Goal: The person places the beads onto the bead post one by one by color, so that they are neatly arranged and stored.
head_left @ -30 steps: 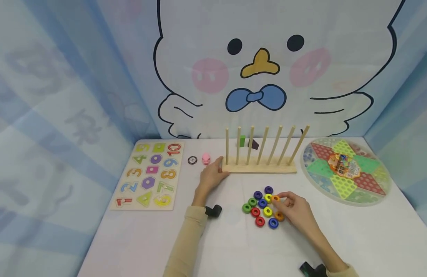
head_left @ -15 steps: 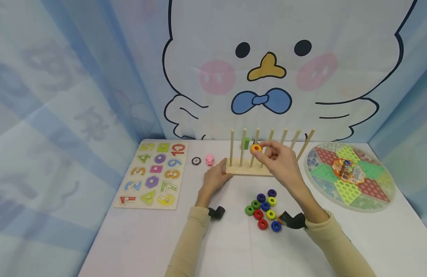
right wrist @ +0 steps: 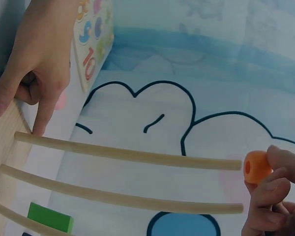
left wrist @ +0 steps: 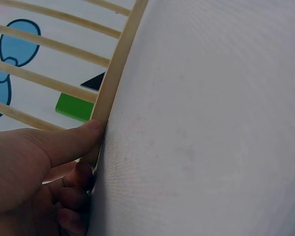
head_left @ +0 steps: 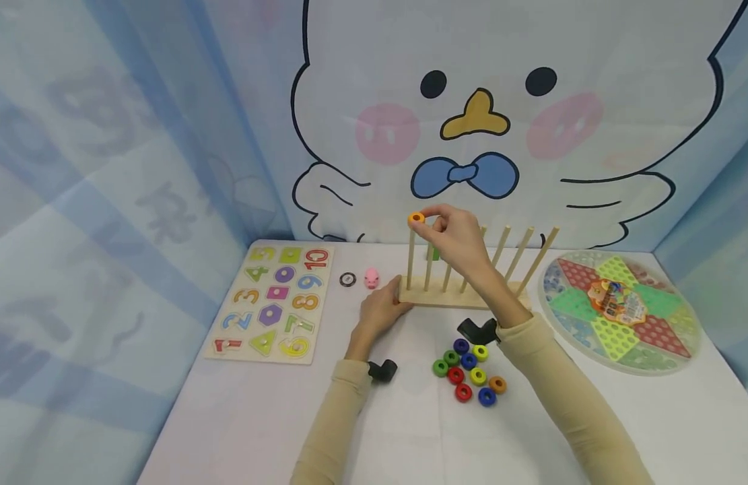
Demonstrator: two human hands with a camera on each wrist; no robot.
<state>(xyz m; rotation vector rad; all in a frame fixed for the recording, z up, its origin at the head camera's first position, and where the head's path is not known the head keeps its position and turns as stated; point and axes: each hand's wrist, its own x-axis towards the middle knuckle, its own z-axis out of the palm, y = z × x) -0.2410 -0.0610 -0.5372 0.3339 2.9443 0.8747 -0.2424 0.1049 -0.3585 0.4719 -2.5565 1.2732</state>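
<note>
My right hand (head_left: 461,244) pinches an orange ring (head_left: 416,218) between thumb and fingers, right at the top of the leftmost peg. In the right wrist view the orange ring (right wrist: 256,167) sits just off that peg's tip (right wrist: 231,164), its hole facing the peg. My left hand (head_left: 381,308) grips the left end of the wooden peg rack (head_left: 446,301), thumb on the front edge of the base (left wrist: 108,93). Several upright pegs stand on the rack, and the ones in sight carry no rings. Part of the rack is hidden behind my right hand and forearm.
Loose rings, such as a red ring (head_left: 463,393) and an orange ring (head_left: 497,384), lie in front of the rack. A number puzzle board (head_left: 264,303) lies left, a round game board (head_left: 619,313) right. A pink pig figure (head_left: 371,277) and green block (left wrist: 74,106) are near the rack.
My right hand has lifted the orange ring from the loose pile, then carried it up and left to the top of the leftmost peg. My left hand stays on the rack's end.
</note>
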